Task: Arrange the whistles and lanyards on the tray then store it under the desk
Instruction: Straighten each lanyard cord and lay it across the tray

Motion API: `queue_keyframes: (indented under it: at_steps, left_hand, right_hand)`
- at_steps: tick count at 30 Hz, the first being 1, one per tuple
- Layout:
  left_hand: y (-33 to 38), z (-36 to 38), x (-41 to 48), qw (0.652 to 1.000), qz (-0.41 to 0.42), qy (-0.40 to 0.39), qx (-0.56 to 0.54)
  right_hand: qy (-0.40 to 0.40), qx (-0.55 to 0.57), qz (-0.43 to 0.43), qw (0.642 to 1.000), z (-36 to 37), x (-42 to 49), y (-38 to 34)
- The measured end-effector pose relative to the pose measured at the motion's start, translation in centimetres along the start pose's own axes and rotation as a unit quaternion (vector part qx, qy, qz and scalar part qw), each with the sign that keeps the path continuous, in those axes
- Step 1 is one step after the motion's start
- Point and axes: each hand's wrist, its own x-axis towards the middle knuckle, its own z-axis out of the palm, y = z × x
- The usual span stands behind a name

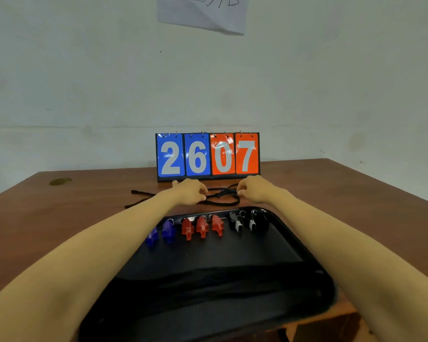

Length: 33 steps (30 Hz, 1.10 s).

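Left hand [192, 191] and right hand [253, 190] both pinching tangled black lanyard [223, 197] on surface [84, 206]; could knot tighter, or drag across whistles [202, 227] on tray [314, 255].

Scoreboard [207, 154]: upright at the desk's back edge, two blue cards then two orange, reading 2607.
Desk [331, 193]: brown wood.
Paper [203, 13]: on the wall, writing illegible.
Disc [60, 181]: yellowish, possibly a sticker, far left.

Smooth brown wood-grain tabletop [331, 183]; matt black plastic tray [294, 245]; translucent glossy plastic whistles in blue, red and black [202, 227] with metal rings; black woven cord lanyard [223, 197]; glossy blue-and-orange flip scoreboard [208, 155]; creased white paper [203, 13].
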Motion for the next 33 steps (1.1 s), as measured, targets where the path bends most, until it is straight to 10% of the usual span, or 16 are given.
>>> queue_keyframes:
  at_steps: [11, 16, 22, 27, 33]
  left_hand:
    - [0.2, 1.8, 2.1, 0.998, 0.036, -0.035, 0.035]
    - [-0.5, 1.1, 1.2, 0.997, 0.025, -0.05, 0.051]
    - [-0.6, 0.4, -0.4, 0.998, -0.024, -0.047, 0.046]
    - [2.6, -1.4, -1.5, 0.957, 0.029, 0.115, -0.266]
    - [7.9, -4.1, -3.1, 0.875, 0.058, 0.095, -0.472]
  right_hand:
    - [-0.055, -0.081, -0.113, 0.989, 1.8, 3.8, -2.3]
    - [0.053, -0.164, -0.107, 0.979, 2.2, 3.0, -2.1]
    - [0.149, 0.151, -0.027, 0.977, 0.1, 1.2, -0.5]
    - [0.164, 0.302, -0.042, 0.938, -3.2, -1.1, -1.4]
    - [0.186, 0.37, -0.088, 0.906, -6.3, -3.4, -3.0]
